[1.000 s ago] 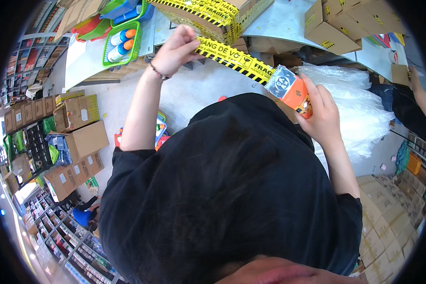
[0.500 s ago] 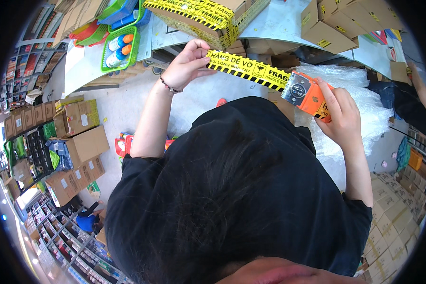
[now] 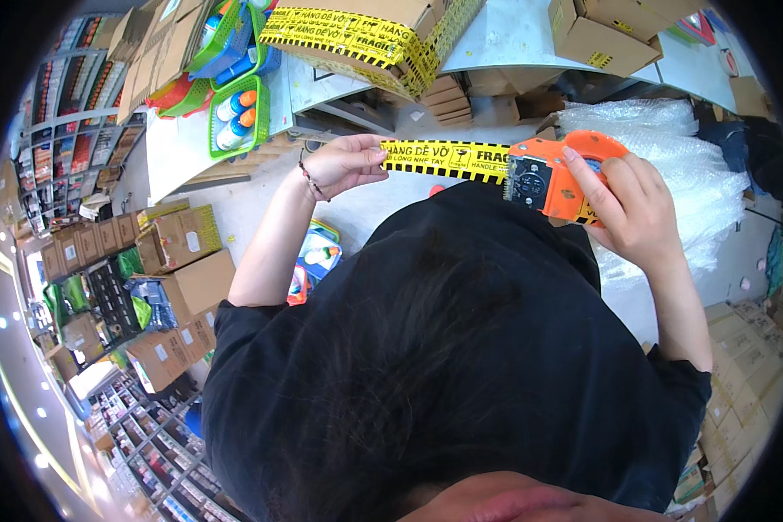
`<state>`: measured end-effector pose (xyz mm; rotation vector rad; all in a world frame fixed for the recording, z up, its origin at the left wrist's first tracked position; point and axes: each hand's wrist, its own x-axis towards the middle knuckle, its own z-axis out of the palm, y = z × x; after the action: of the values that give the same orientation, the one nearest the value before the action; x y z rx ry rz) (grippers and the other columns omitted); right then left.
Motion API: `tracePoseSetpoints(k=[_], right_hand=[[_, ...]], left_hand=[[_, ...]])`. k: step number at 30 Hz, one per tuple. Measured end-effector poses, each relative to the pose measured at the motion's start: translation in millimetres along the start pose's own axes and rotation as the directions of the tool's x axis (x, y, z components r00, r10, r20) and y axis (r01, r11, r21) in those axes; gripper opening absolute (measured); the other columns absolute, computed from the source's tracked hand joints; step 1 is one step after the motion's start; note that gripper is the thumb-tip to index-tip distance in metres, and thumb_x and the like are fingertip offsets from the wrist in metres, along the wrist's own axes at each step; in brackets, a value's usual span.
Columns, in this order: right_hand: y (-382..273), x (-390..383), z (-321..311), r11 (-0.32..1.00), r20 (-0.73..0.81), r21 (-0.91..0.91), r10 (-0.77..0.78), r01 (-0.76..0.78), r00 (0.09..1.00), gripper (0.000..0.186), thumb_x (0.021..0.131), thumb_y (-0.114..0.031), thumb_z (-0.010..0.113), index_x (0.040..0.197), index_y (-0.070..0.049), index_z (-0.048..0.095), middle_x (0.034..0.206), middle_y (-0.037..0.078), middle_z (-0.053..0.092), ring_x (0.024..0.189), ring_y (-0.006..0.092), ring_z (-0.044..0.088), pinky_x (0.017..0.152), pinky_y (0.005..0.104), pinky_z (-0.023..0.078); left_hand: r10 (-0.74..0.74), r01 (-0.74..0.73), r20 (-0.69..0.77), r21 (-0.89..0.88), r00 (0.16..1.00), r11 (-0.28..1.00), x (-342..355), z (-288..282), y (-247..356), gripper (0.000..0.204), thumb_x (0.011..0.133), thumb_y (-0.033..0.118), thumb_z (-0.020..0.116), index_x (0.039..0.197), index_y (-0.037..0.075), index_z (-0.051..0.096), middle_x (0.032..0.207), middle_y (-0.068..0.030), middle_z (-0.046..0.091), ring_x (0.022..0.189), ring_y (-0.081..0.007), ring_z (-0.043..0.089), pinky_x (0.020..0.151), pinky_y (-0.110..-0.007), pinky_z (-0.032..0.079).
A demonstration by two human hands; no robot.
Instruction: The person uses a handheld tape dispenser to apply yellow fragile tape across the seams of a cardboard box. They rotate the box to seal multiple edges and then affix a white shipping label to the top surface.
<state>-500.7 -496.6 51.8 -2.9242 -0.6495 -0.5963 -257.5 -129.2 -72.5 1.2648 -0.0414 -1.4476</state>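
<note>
Between my hands stretches a strip of yellow and black packing tape (image 3: 444, 158), taut and nearly level. My left hand (image 3: 350, 165) pinches its free end between thumb and fingers. On the other side, my right hand (image 3: 631, 204) grips an orange tape dispenser (image 3: 565, 174) with a metal cutter plate, from which the strip runs out. The tape roll is partly hidden by the dispenser and my fingers. Beyond my hands, a cardboard box (image 3: 348, 63) wrapped in the same kind of tape rests on the white table (image 3: 496, 43), touched by neither hand.
Green baskets (image 3: 235, 143) holding orange-capped bottles (image 3: 237, 130) stand on the table's left part. More cardboard boxes (image 3: 596, 48) sit at its right. A heap of bubble wrap (image 3: 661, 183) lies right of my right hand. Stacked cartons (image 3: 178, 300) and shelving (image 3: 161, 439) line the left.
Both hands have come lower and nearer to me, and the strip has swung from slanting to nearly level. The dispenser has turned and its orange frame shows more.
</note>
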Motion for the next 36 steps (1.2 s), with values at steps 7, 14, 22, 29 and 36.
tracePoseSetpoints(k=[7, 14, 22, 29, 36], right_hand=[[3.4, -5.4, -3.2, 0.999, 0.007, -0.035, -0.003, 0.003, 1.0, 0.076, 0.062, -0.018, 0.073, 0.137, -0.008, 0.065, 0.091, 0.008, 0.05, 0.083, 0.0278, 0.058, 0.075, 0.0399, 0.051], [-19.0, -8.5, 26.2, 0.964, 0.016, 0.155, 0.218, -0.218, 0.976, 0.086, 0.063, -0.013, 0.081, 0.145, -0.01, 0.055, 0.097, 0.007, 0.053, 0.086, 0.0265, 0.058, 0.074, 0.0389, 0.05], [-34.1, 32.7, 93.2, 0.903, -0.052, 0.256, 0.37, -0.346, 0.928, 0.077, 0.07, -0.011, 0.082, 0.143, -0.021, 0.058, 0.093, 0.008, 0.05, 0.085, 0.0273, 0.058, 0.074, 0.0381, 0.052], [-5.5, 36.1, 101.2, 0.907, -0.035, 0.248, 0.36, -0.341, 0.932, 0.072, 0.072, -0.007, 0.078, 0.14, -0.026, 0.063, 0.091, 0.009, 0.047, 0.083, 0.0281, 0.058, 0.073, 0.0382, 0.052], [1.0, 13.7, 91.3, 0.9, 0.006, 0.21, 0.389, -0.382, 0.921, 0.072, 0.07, -0.009, 0.082, 0.137, -0.027, 0.065, 0.091, 0.007, 0.05, 0.082, 0.0269, 0.059, 0.07, 0.0389, 0.053]], left_hand=[[-0.009, 0.011, 0.019, -0.073, 1.0, 0.997, -4.8, 2.5, 23.4, 0.034, 0.102, 0.022, 0.065, 0.129, 0.004, 0.056, 0.128, -0.0104, 0.066, 0.113, -0.0186, 0.066, 0.105, -0.04, 0.053], [0.292, -0.282, -0.176, 0.076, 0.94, 0.956, -11.6, -2.7, 55.5, 0.01, 0.104, 0.017, 0.062, 0.11, 0.009, 0.062, 0.111, -0.0029, 0.067, 0.102, -0.0158, 0.068, 0.095, -0.037, 0.058], [0.557, -0.284, -0.358, 0.586, 0.749, 0.759, 6.7, -32.4, 134.9, 0.018, 0.099, 0.022, 0.072, 0.109, 0.007, 0.072, 0.097, 0.0035, 0.07, 0.087, -0.0041, 0.063, 0.079, -0.02, 0.051], [0.751, -0.17, -0.372, 0.828, 0.546, 0.534, 17.4, -111.6, 175.1, 0.025, 0.097, 0.024, 0.073, 0.112, 0.003, 0.073, 0.098, 0.0007, 0.073, 0.089, -0.0065, 0.063, 0.082, -0.022, 0.05], [0.787, 0.068, -0.376, 0.916, 0.488, 0.396, 45.6, -146.9, 164.9, 0.068, 0.083, 0.057, 0.079, 0.113, -0.003, 0.068, 0.101, -0.0103, 0.074, 0.093, -0.016, 0.067, 0.081, -0.03, 0.052]])
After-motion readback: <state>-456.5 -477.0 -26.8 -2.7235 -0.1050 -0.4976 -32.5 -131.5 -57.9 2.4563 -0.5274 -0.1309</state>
